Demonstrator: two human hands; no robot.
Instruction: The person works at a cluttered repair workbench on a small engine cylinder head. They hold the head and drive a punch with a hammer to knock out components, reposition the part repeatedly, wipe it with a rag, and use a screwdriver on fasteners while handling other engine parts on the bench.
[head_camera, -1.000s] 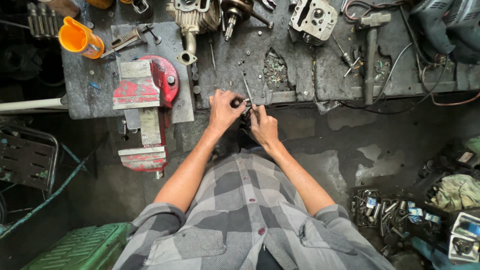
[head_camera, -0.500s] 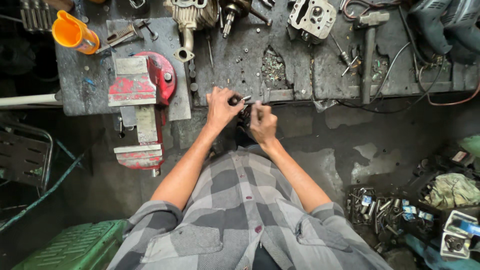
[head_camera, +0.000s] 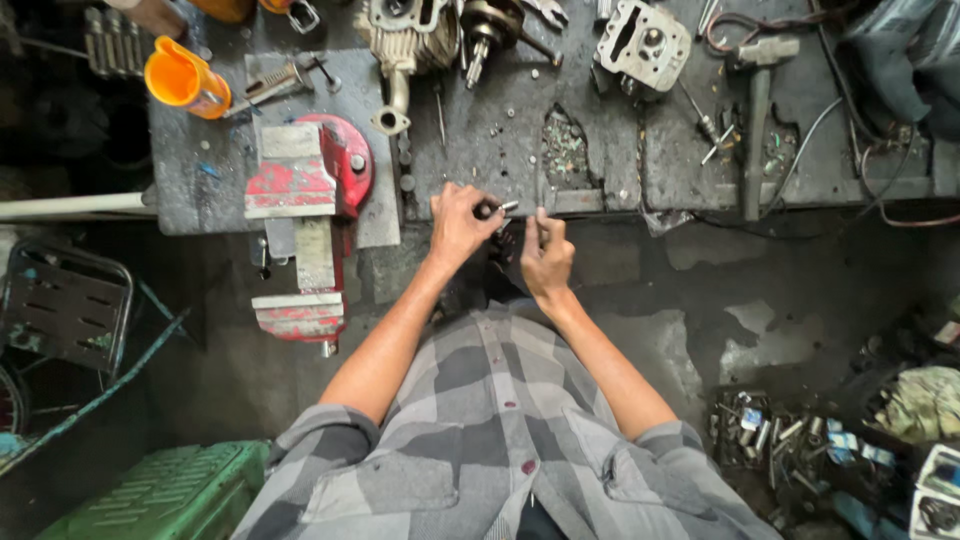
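Right there at the scarred bench (head_camera: 600, 165) edge: left hand (head_camera: 458, 224) fisted round a small dark metal part (head_camera: 489, 210), right hand (head_camera: 546, 255) pinched on its thin steel tip, red vise (head_camera: 305, 190) beside.

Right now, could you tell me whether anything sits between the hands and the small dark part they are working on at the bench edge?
Nothing visible does. The left hand already grips the small dark part, and the right hand is closed beside it at the bench edge.
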